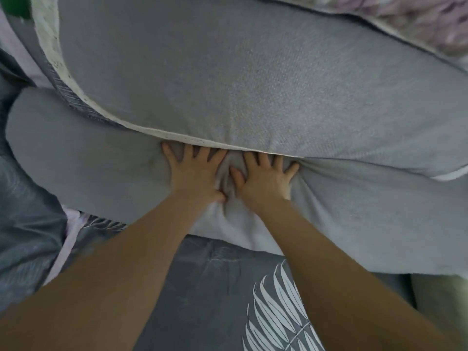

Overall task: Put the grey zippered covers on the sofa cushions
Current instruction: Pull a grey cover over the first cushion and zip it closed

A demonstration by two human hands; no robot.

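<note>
A long cushion in a grey cover (88, 168) lies across the middle of the view, its fabric bunched into folds at the centre. My left hand (195, 171) and my right hand (266, 176) press flat on it side by side, fingers spread, thumbs near each other at the folds. Their fingertips reach the white-piped front edge of a second, larger grey cushion (253, 84) that lies above and partly over the first. White lining or foam (450, 174) shows at the right end of the near cushion. No zipper is visible.
Under the cushions lies a dark grey sheet with white leaf print (273, 312). A pinkish patterned fabric (417, 19) sits at the top right. Bluish-grey bedding (22, 224) fills the left edge.
</note>
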